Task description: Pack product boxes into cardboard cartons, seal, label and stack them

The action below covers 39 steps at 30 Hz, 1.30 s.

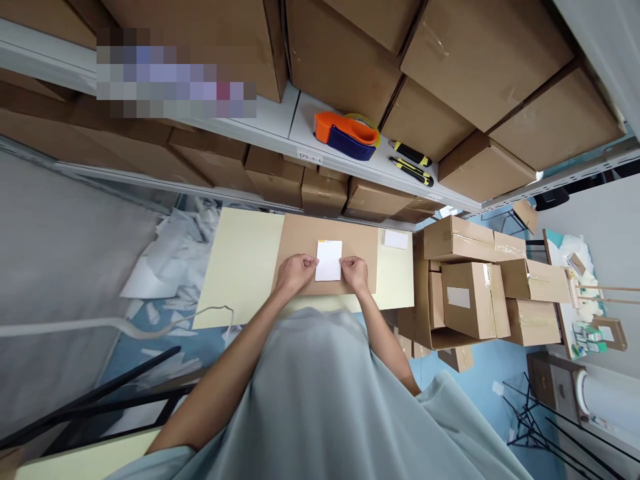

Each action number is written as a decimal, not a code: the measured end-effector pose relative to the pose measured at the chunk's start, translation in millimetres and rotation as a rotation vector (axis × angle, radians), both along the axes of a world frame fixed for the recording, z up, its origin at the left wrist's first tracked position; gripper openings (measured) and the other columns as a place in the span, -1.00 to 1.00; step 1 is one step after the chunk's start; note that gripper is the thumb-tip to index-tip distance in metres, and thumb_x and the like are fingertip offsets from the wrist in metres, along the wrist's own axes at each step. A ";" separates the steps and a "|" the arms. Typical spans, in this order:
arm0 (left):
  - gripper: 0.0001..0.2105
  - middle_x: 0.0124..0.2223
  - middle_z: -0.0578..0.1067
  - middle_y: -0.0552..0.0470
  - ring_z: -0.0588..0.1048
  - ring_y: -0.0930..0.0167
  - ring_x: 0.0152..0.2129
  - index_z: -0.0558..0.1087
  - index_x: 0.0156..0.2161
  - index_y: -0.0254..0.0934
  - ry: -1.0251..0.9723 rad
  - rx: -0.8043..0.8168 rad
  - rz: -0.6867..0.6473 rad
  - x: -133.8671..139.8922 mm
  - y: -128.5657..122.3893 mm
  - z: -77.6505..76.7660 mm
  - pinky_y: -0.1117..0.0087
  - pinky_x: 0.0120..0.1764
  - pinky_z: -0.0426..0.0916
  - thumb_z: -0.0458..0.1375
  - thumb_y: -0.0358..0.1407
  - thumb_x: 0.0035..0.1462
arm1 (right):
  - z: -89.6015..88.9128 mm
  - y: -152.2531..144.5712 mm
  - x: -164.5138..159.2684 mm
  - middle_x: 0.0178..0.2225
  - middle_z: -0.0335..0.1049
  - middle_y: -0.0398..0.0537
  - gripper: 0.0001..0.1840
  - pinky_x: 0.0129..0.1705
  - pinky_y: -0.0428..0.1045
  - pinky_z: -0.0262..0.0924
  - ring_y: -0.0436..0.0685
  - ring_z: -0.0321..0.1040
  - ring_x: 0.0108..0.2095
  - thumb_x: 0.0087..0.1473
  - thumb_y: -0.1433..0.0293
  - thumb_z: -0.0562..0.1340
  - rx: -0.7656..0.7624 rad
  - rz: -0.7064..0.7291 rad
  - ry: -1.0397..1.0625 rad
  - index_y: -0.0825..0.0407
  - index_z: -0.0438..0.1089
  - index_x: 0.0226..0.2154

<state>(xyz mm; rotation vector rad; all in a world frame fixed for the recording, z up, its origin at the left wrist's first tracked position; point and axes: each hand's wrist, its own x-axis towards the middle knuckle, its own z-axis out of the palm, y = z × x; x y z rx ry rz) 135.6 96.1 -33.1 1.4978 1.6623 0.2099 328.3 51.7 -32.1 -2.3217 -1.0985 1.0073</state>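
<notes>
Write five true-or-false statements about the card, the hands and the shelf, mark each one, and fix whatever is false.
1. The card lies between the left hand and the right hand. True.
2. The card is black all over. False: it is white, with a small orange mark at its upper left.
3. Two cutters lie on the shelf. True.
4. The right hand is on the cutters. False: it is at the card's right edge.
5. Brown cardboard lies beneath the card. True.

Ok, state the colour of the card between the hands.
White card, orange mark near one corner; head view.
</notes>
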 end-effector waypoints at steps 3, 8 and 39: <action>-0.71 -0.07 0.79 -0.11 0.73 0.13 -0.06 0.75 -0.17 -0.19 0.037 -0.010 -0.012 3.4 2.8 -2.0 0.26 0.01 0.54 0.19 -0.13 0.32 | 0.3 2.4 -1.0 -0.17 0.79 -0.04 -0.79 -0.06 -0.08 0.43 0.17 0.71 -0.12 0.38 0.29 0.36 -0.014 0.010 -0.025 -0.03 0.73 -0.24; -0.66 -0.03 0.79 -0.16 0.73 0.08 -0.02 0.78 -0.10 -0.21 0.096 -0.015 -0.026 9.5 3.9 -2.6 0.23 0.01 0.55 0.16 -0.14 0.37 | 2.2 7.2 -3.0 -0.13 0.80 -0.01 -0.76 -0.03 -0.06 0.44 0.21 0.72 -0.07 0.41 0.27 0.34 -0.056 0.019 -0.068 -0.04 0.74 -0.22; -0.60 0.05 0.77 -0.30 0.71 -0.04 0.06 0.78 0.02 -0.25 0.200 -0.055 -0.030 20.8 15.2 6.5 0.10 0.10 0.56 0.16 -0.12 0.36 | 15.6 21.4 -13.3 -0.04 0.79 0.11 -0.73 0.02 -0.01 0.45 0.30 0.71 0.06 0.42 0.29 0.30 -0.188 0.064 -0.202 -0.05 0.76 -0.15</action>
